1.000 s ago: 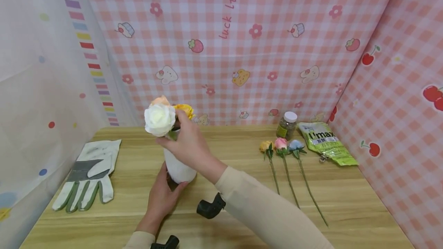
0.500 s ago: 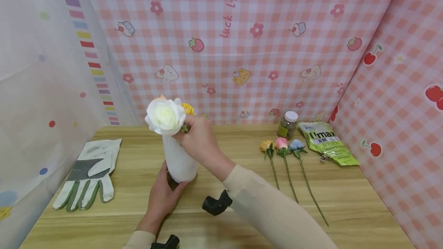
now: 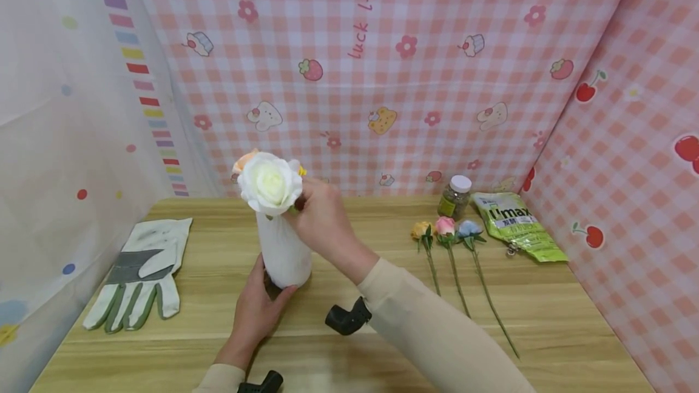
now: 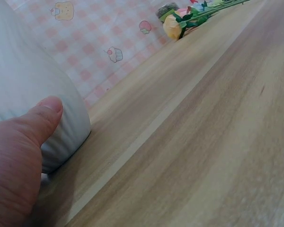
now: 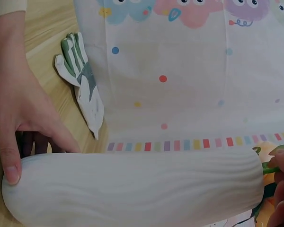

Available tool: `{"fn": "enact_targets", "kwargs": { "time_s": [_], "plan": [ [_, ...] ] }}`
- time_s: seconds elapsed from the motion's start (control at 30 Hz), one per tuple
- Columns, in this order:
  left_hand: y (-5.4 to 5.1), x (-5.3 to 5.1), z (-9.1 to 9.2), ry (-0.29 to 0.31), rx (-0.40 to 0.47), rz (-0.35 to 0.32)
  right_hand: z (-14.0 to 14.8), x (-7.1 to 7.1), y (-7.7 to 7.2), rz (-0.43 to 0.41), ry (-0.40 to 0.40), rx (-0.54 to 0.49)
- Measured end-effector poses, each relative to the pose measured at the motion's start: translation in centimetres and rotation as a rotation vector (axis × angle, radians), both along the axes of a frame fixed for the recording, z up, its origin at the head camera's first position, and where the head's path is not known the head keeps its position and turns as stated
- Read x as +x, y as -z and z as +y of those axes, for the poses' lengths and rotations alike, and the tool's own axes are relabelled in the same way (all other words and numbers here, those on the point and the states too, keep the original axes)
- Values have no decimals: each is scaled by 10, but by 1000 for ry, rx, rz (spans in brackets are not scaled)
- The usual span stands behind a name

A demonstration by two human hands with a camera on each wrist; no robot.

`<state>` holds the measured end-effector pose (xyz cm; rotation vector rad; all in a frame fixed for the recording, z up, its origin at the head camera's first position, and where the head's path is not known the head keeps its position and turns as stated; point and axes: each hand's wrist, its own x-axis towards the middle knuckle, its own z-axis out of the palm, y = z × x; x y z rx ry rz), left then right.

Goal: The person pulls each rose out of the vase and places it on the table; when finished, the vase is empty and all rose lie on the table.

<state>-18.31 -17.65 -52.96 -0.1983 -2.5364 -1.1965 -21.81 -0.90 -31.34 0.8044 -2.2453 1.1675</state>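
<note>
A ribbed white vase (image 3: 283,256) stands on the wooden table. My left hand (image 3: 256,308) holds it low down, thumb and fingers around the base, as the left wrist view confirms with the thumb (image 4: 47,111) against the vase. At the mouth, my right hand (image 3: 326,220) pinches the green stem (image 5: 270,169) of a white rose (image 3: 270,184) just beneath its bloom. Behind that bloom show a peach flower (image 3: 243,162) and a bit of a yellow flower (image 3: 303,171), both partly hidden. The lower stems are out of sight inside the vase.
To the right lie a yellow rose (image 3: 422,231), a pink rose (image 3: 445,227) and a blue rose (image 3: 469,229). Behind them are a white-lidded jar (image 3: 454,196) and a green packet (image 3: 517,226). A work glove (image 3: 139,275) lies at left.
The white rose and my right hand have shifted slightly right, and the bloom now sits over the vase mouth, covering more of the yellow flower. My left hand stays put.
</note>
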Motion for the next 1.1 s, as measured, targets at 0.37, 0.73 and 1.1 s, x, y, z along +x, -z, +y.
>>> {"fn": "enact_targets", "kwargs": {
  "time_s": [0.37,0.73,1.1],
  "plan": [
    [3,0,-1,-14,3,17,6,-3,-4,30,-8,-67],
    [4,1,-1,1,15,47,29,-2,-15,31,-90,-407],
    [1,1,2,6,24,44,80,-5,-28,23,-217,-846]
  ]
}}
